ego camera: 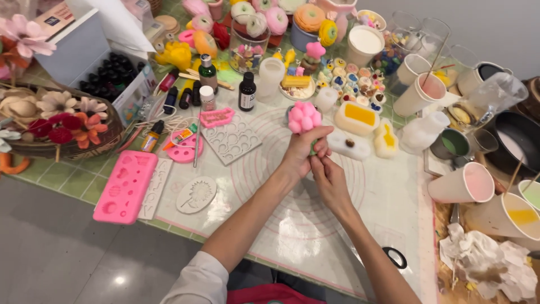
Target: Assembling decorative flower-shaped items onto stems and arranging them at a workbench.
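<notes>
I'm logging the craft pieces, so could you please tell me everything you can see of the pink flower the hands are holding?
The pink flower is a cluster of rounded, petal-like lobes, matte and waxy or soapy in look, with a bit of green showing beneath. It is held upright above the white mat, clear of it. The left hand grips it from below, and the right hand touches its base just underneath.

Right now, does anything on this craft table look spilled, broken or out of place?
Mostly it is crowded, not damaged. A crumpled stained paper wad lies at the right edge by the paper cups. Both hands, left hand and right hand, hold a pink flower piece. No spill shows.
</notes>
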